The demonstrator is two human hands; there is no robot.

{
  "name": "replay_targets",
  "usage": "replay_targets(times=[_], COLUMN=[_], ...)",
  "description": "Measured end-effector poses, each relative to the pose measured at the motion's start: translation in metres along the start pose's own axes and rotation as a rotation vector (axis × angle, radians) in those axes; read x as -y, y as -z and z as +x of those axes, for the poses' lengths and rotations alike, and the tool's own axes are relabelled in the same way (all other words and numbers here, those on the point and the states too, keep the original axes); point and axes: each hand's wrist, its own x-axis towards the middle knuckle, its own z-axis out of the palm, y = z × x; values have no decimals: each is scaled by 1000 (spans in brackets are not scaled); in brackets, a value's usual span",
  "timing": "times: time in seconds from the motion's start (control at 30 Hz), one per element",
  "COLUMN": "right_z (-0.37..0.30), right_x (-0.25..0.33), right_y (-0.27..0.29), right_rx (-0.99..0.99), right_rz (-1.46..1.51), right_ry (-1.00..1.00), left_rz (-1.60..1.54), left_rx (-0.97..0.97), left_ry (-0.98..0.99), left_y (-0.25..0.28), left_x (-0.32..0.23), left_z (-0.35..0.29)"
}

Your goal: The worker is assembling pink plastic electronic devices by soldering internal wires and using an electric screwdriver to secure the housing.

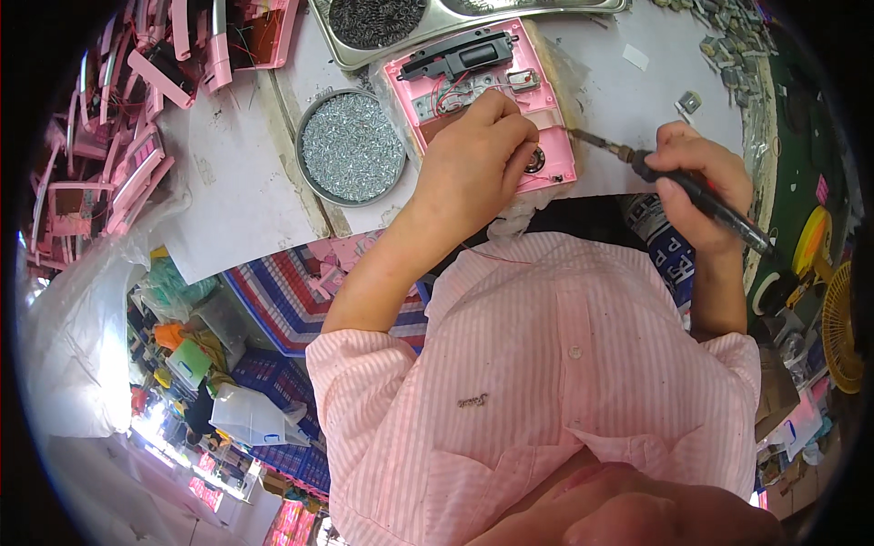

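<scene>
A pink plastic housing (557, 155) lies open on the worktable in front of me. Inside it are a black plastic part (455, 56), a small motor (523, 80), red wires and a round black part (535, 161). My left hand (482, 150) rests over the housing's middle with its fingers curled down. Whatever those fingers pinch is hidden under them. A soldering iron (706, 198) is gripped by its black handle in my right hand (706, 177). Its metal tip points left and reaches the right wall of the housing; whether it touches cannot be made out.
A round tin of small silvery screws (353, 150) stands left of the housing. Behind it is a metal tray (437, 27) holding dark springs. Many pink housings (137, 182) pile up at the far left. Small metal parts (724, 59) lie at the far right; a yellow fan (839, 328) stands lower right.
</scene>
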Motion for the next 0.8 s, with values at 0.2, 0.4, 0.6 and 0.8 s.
replay_targets(times=[0.2,0.4,0.6,0.8], right_z=[1,4,6,8], right_x=[-3,-5,-4,-1], right_y=[-10,-15,-16,-17], right_rx=[73,116,129,136], right_rz=[-96,-115,-136,-157], right_ry=[18,30,24,26], left_rz=[64,44,59,70], left_rx=[3,6,6,0], left_ry=[-14,-30,-37,-45], left_y=[-3,-1,-1,-2], left_x=[0,1,1,1], left_z=[1,1,0,-1])
